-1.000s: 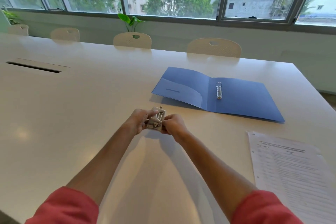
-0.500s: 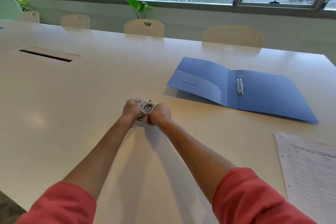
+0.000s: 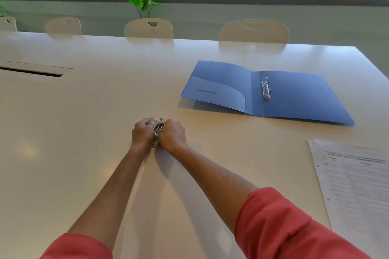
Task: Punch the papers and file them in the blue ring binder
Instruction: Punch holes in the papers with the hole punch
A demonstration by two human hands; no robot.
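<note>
Punch (image 3: 157, 130) at frame centre, clasped between left hand (image 3: 142, 133) and right hand (image 3: 172, 135), fingers curled round both ends, on the table (image 3: 84, 111). Likely rigid, weighty; hold by the base. Blue ring binder (image 3: 294, 94) open, upper right. Papers (image 3: 355, 178) at right edge: limp, light, lift by an edge.

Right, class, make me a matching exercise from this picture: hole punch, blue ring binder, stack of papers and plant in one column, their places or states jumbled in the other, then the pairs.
1. hole punch
2. blue ring binder
3. papers
4. plant

A. lying open on the table
B. behind a chair by the window
C. gripped between both hands
D. at the table's right edge

Pairs: 1-C, 2-A, 3-D, 4-B
</note>
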